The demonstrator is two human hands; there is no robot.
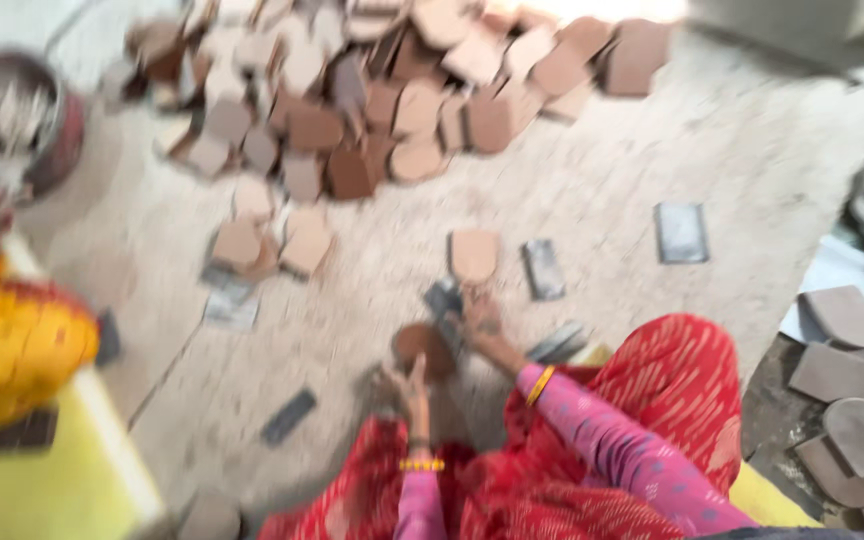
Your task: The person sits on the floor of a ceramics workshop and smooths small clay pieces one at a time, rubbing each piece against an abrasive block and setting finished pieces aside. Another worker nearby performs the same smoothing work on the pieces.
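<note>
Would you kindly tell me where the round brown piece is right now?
In the head view, the round brown piece sits low at centre, between the left hand and right hand, on the floor.

Bright, even daylight; glare washes out the top edge. Heavy motion blur throughout. Shadows soft and faint.

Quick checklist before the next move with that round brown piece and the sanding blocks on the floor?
1. Left hand on the round brown clay piece: ok, touching its edge.
2. Right hand grip: cannot tell, blurred.
3. Dark grey rectangular sanding blocks near the right hand: ok.
4. Tan arch-shaped tile lying apart from the heap of brown tiles: ok.
5. Sharp view: not ok.
</note>
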